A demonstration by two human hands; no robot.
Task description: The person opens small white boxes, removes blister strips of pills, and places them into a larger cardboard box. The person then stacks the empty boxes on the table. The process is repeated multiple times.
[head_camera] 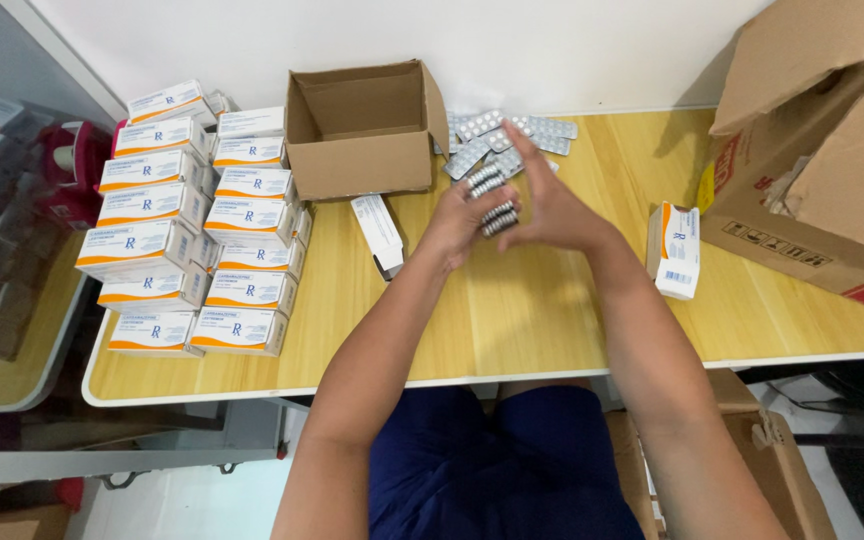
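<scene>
Head view, looking straight down: both hands meet over the middle of the pale wooden worktop [512, 320]. The left hand [455, 222] cups one side of a stack of silver blister strips [492, 198], fingers curled around it; the right hand [550, 205] presses flat against the other side, fingers stretched forward. So the stack sits squeezed between the two palms, held just above the worktop.

Beyond the hands, loose blister strips [512, 135] lie fanned out near the wall, foil glinting, dimpled with pill pockets. A small open brown carton [362, 130] stands empty to the left of them, plain corrugated card. One slim white box [379, 232] lies flat just beside the left wrist; another white-and-orange box [675, 250] stands on edge to the right. Far left, neat stacks of white-and-orange boxes [187, 220] line the worktop edge. A big torn shipping carton [822, 150] fills the right corner.

The risk, by the look of it: foil strips are slick and thin, and a loose squeeze could let the stack splay and slide apart.
</scene>
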